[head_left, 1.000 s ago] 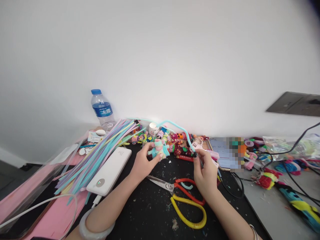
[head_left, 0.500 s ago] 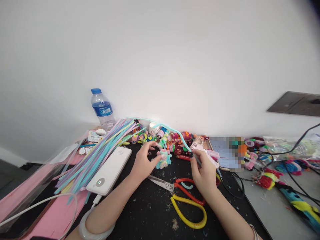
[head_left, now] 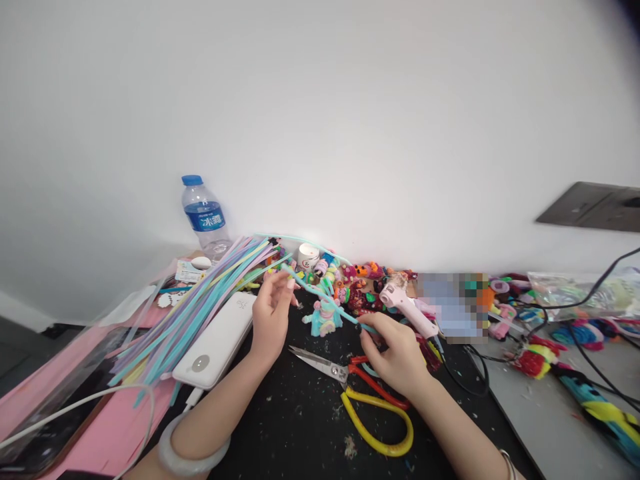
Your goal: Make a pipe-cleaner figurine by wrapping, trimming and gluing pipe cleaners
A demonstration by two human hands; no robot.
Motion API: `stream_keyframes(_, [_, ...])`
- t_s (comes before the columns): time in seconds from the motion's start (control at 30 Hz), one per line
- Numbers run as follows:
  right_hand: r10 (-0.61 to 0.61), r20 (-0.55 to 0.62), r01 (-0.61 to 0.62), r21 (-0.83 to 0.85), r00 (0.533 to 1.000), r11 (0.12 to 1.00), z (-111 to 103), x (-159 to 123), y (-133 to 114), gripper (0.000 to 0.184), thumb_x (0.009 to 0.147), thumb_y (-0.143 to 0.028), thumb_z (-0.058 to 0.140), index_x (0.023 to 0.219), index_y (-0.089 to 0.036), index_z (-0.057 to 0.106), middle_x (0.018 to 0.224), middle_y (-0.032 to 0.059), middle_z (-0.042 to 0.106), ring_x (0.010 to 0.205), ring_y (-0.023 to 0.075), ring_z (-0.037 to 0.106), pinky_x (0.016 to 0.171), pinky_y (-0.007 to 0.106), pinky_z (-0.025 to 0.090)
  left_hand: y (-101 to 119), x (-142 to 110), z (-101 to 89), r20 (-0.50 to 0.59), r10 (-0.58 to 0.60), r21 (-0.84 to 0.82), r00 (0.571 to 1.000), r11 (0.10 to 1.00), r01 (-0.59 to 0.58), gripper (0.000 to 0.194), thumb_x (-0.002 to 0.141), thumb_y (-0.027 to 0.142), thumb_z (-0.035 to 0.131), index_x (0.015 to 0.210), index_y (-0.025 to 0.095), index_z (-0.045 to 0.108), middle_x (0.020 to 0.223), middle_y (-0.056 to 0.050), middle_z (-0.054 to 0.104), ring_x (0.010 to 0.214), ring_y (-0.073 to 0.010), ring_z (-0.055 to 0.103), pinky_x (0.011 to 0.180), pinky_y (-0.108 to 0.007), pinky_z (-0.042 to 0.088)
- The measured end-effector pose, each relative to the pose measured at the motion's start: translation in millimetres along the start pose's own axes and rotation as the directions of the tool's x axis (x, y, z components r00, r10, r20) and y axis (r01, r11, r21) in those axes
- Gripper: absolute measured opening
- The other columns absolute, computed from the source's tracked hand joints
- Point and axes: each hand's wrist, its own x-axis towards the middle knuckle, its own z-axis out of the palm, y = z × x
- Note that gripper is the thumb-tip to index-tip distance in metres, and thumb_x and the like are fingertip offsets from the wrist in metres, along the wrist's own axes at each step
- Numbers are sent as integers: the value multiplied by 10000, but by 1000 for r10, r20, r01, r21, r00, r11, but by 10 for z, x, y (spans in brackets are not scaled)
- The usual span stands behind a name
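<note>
A light blue pipe cleaner (head_left: 327,297) stretches between my two hands over the black mat. My left hand (head_left: 273,307) pinches it close to its far left end. Near the other end, my right hand (head_left: 393,347) grips it between thumb and fingers. Just behind and below the strand sits a small fuzzy figure (head_left: 326,319) in light blue, pink and cream, touched by neither hand. Scissors (head_left: 335,370) with one red and one yellow handle lie open on the mat, in front of the figure and between my forearms.
Pastel pipe cleaners (head_left: 200,313) lie bundled on the left beside a white power bank (head_left: 215,343). A water bottle (head_left: 204,217) stands behind them. Small colourful figures (head_left: 357,293) line the wall. A pink glue gun (head_left: 407,308) and a phone (head_left: 453,313) lie at right.
My left hand has left the fuzzy figure, moved left and taken hold of the pipe cleaner. My right hand has moved slightly left and down, and the strand now runs between both hands.
</note>
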Motion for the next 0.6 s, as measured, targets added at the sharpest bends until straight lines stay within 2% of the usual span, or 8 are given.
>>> stream_keyframes(0.1, [-53,58,51,25,997,998,5,-10,-57,159,862,-170,444,964,-189,565,773,24,644,652,138,599,610,248,450,-12,24,13,1,-71,-119,997,990,70,220,825,366,567,950,201,492,799,18,579,527,-66,522,554,-211,428])
stream_keyframes(0.2, [-81,87,79,31,993,996,9,-9,-108,181,870,-169,435,986,-188,572,774,26,643,659,139,601,621,251,454,-20,31,30,89,-174,-220,981,957,189,253,826,419,547,867,170,524,781,-4,605,496,-65,505,483,-201,386])
stream_keyframes(0.3, [-58,143,48,76,988,996,-34,9,-121,176,879,-189,439,971,-194,589,816,33,651,730,151,612,672,258,465,-4,33,32,190,-300,-325,935,879,348,330,832,474,510,735,158,501,588,20,564,408,-51,428,405,-180,299])
stream_keyframes(0.37, [23,116,-36,111,993,993,-102,14,-113,185,895,-207,421,966,-196,591,883,45,651,819,165,607,731,274,465,20,37,18,250,-348,-359,904,833,420,352,838,496,485,694,177,449,434,70,441,329,-38,317,366,-166,231])
stream_keyframes(0.47, [208,113,-220,97,971,971,-234,-35,-123,156,889,-221,427,890,-196,581,804,30,633,720,161,587,645,266,457,57,34,-10,436,-371,-298,820,800,520,380,841,528,446,660,200,379,337,115,244,285,-41,169,344,-157,197])
stream_keyframes(0.53, [278,263,-298,37,924,954,-302,-120,-167,74,838,-214,491,843,-207,565,705,-1,598,615,149,556,559,250,428,66,15,-15,559,-386,-211,734,790,576,376,832,538,445,666,204,399,326,122,211,274,-45,134,327,-165,200])
stream_keyframes(0.57, [288,336,-305,-4,897,952,-320,-174,-199,65,803,-202,523,856,-211,560,713,-3,595,628,155,560,558,248,425,65,1,-11,597,-395,-167,698,790,590,366,826,533,457,679,199,431,323,121,222,266,-45,130,316,-173,197])
stream_keyframes(0.6, [293,380,-298,-49,877,953,-327,-229,-235,133,755,-173,552,882,-210,558,770,10,608,687,169,577,591,254,433,60,-15,-4,615,-403,-130,678,796,592,356,821,521,475,694,189,467,320,119,240,257,-44,131,307,-180,191])
